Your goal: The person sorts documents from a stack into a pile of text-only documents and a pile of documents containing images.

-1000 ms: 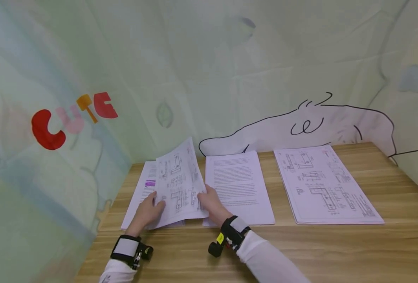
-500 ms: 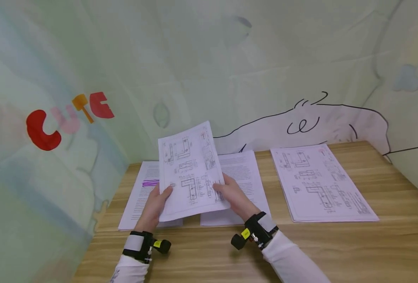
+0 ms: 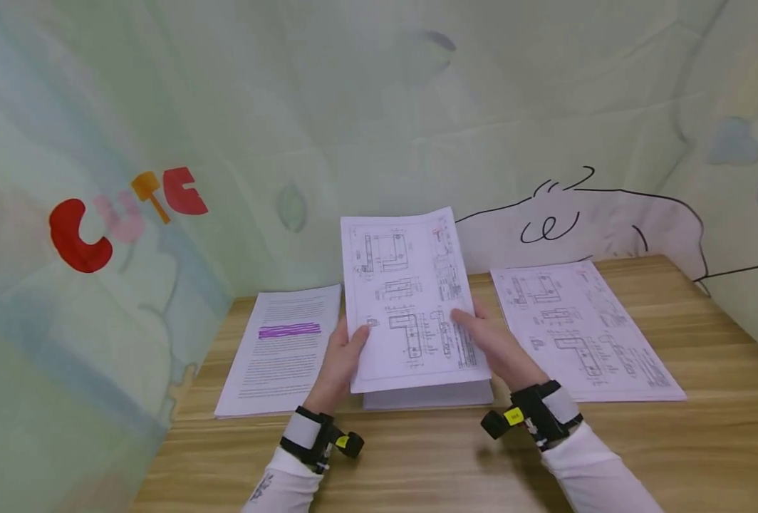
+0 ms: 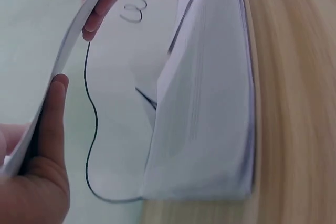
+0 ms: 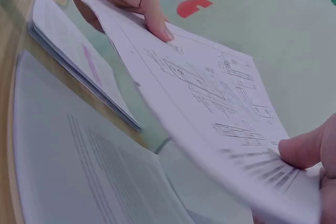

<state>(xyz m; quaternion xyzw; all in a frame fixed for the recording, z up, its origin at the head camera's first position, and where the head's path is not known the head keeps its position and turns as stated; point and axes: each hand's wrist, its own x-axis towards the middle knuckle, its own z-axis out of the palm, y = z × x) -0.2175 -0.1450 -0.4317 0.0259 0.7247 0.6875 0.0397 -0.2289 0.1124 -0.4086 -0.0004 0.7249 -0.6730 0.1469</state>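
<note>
Both hands hold up a thin sheaf of printed drawing sheets [image 3: 411,299], raised above the middle paper stack [image 3: 430,396]. My left hand [image 3: 340,360] grips its left edge, thumb on top and fingers underneath. On the opposite edge, my right hand [image 3: 497,345] pinches the sheets with its thumb on the printed face. The right wrist view shows the sheaf [image 5: 210,98] bowed slightly between the two hands. Below it, the middle stack [image 5: 94,156] carries lines of text. From the left wrist, the sheaf appears nearly edge-on, with fingers [image 4: 52,124] behind it.
To the left lies a text stack [image 3: 276,370] with a purple highlighted band. A stack of drawings [image 3: 597,342] lies on the right. All rest on a wooden table [image 3: 417,456], backed by a printed cloth [image 3: 379,128] with cartoon shapes.
The drawing sheets have been lifted off the left stack and carried right, over the middle stack. Both hands moved with them, uncovering the purple-marked page.
</note>
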